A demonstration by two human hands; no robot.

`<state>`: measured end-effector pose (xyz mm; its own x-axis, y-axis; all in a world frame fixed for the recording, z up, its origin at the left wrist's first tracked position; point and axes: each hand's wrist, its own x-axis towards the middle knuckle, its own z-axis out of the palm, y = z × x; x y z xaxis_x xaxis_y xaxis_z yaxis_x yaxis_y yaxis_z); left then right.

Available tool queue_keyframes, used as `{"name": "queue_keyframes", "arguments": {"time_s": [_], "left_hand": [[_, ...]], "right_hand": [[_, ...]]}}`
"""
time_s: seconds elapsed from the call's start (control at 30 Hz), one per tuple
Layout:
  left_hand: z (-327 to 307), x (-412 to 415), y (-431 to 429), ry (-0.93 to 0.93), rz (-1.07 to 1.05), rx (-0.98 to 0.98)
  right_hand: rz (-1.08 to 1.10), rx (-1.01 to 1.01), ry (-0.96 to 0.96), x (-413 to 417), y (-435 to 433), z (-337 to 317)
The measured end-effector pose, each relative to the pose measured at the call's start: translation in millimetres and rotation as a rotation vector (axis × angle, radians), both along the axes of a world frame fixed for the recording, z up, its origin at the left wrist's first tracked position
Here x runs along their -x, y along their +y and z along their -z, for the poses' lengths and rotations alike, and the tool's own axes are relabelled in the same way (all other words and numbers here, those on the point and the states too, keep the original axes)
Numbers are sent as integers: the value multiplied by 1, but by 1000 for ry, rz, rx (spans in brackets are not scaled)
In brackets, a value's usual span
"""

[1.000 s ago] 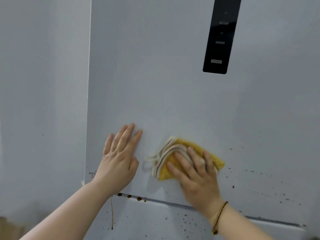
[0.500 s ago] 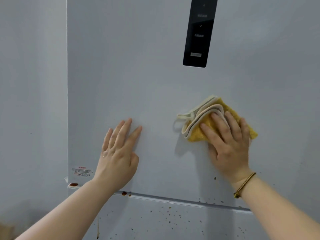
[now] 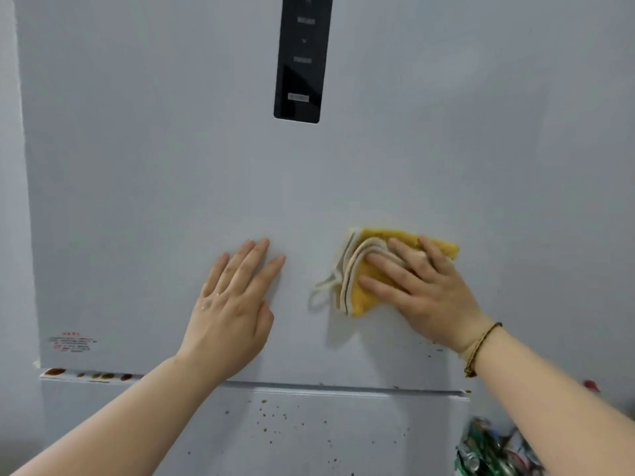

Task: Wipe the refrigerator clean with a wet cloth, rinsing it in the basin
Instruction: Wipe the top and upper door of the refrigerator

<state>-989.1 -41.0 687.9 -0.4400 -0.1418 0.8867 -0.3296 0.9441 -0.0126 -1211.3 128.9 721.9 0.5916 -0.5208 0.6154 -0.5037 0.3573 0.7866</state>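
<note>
Low on the upper door point(image 3: 171, 166) of the refrigerator, right of centre: the cloth point(image 3: 364, 300). It is yellow with pale cream edging, folded in several layers and lying flat against the door. A thin loop of edging trails off its lower left corner.

Right hand point(image 3: 426, 293) lies on top of the cloth, fingers straight and slightly spread, palm pressing it to the door. It is not gripping or bunching the cloth. A thin braided bracelet point(image 3: 481, 348) is on that wrist.

Left hand point(image 3: 233, 304) is beside the cloth, apart from it, laid flat on bare door. Its fingers are extended and close together, and it holds nothing.

Above the hands, a black control panel point(image 3: 302, 60) is set vertically in the door; its markings are blurred. The door surface around the hands looks mostly clean, with a few small specks just below the right wrist.

At the door's lower left corner is a small sticker point(image 3: 70, 341) with red print, unreadable. On the ledge beneath it is a row of brown stains point(image 3: 89, 374).

The lower door point(image 3: 309, 434) carries scattered brown-green splatter point(image 3: 264, 413). At far lower right, beside the fridge, is a blurred heap of green and silver cans point(image 3: 488, 448).
</note>
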Motion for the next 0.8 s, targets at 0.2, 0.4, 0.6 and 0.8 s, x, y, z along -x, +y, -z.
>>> {"name": "queue_keyframes", "arguments": {"time_s": [0.2, 0.4, 0.6, 0.8], "left_hand": [[8, 14, 12, 0, -130, -20], [-2, 31, 29, 22, -157, 24], [-28, 61, 36, 84, -185, 36], [-24, 67, 34, 57, -204, 15]], "right_hand": [[-89, 318, -402, 2, 4, 22], [12, 53, -205, 16, 19, 106], [-6, 152, -165, 35, 41, 34], [-59, 320, -414, 43, 49, -31]]}}
